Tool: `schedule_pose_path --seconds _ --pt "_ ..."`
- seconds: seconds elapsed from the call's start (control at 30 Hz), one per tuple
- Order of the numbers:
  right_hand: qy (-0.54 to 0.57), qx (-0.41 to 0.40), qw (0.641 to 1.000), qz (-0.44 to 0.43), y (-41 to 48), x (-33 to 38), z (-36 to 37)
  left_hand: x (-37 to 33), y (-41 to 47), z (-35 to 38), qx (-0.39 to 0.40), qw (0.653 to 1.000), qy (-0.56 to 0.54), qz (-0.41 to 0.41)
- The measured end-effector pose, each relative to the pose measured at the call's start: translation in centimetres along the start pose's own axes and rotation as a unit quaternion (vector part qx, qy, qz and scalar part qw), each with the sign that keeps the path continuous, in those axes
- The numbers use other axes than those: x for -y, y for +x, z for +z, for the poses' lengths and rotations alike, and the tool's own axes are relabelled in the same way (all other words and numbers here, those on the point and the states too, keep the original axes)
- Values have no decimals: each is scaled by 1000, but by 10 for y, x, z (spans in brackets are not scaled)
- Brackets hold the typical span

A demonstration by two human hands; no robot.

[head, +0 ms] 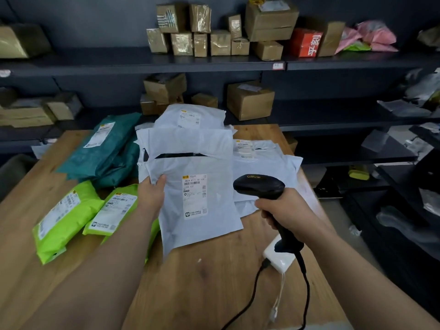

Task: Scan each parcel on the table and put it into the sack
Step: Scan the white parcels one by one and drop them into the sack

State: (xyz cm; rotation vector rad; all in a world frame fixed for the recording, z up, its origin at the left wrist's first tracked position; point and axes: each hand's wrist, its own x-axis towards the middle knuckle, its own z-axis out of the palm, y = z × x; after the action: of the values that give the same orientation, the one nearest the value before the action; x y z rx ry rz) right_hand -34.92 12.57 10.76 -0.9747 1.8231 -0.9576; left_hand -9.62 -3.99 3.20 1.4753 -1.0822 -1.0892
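The left grip (152,194) pinches the left edge of a white parcel (197,234), label up, over the worktop (214,287). The right grip (288,210) is wrapped round a black scanner (259,185), whose head is near the label. Green parcels (64,217) lie to the left and teal parcels (102,148) behind.

The location is a parcel handling room of the courier depot or pickup station type. Dark metal shelving (166,65) spans the far wall and the right side, loaded with taped cardboard boxes (271,20) and pink bagged parcels (371,36). The near wooden table (214,282) carries a white poly mailer (202,234) with a printed shipping label (194,196), teal mailers (104,148), green mailers (64,217) and a corded barcode scanner (259,185).
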Motion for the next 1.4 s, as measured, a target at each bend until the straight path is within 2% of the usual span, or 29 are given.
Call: schedule_pose_path --seconds 0.17,0.33,0.47,0.57,0.63,0.73,0.93,1.07,1.2,1.3,1.4 --pt "17 6 1000 -8 2 -4 3 1 0 -2 3 1000 -21 -4" --pt "147 26 989 -9 16 6 25 -17 -4 -25 15 999 -49 -9" --pt "182 67 981 30 28 23 63 -41 -4 -72 42 995 -90 -10" --pt "160 109 980 34 30 38 98 -56 -4 -124 54 993 -109 -3" --pt "160 166 972 36 25 50 131 -64 -4 -165 62 991 -118 -12" --pt "187 243 951 39 14 67 193 -70 -3 -234 61 986 -151 -31" --pt "200 365 902 110 -38 104 354 -67 -4 -400 46 982 -181 -40" --pt "190 386 898 90 -76 130 452 -60 6 -510 2 991 -130 -40" --pt "148 345 925 58 -96 162 530 -42 21 -608 -79 995 58 -33" --pt "91 306 947 31 -102 187 586 -24 37 -660 -121 980 135 -76" --pt "75 319 945 16 -98 209 642 -1 61 -696 -117 972 169 -117"
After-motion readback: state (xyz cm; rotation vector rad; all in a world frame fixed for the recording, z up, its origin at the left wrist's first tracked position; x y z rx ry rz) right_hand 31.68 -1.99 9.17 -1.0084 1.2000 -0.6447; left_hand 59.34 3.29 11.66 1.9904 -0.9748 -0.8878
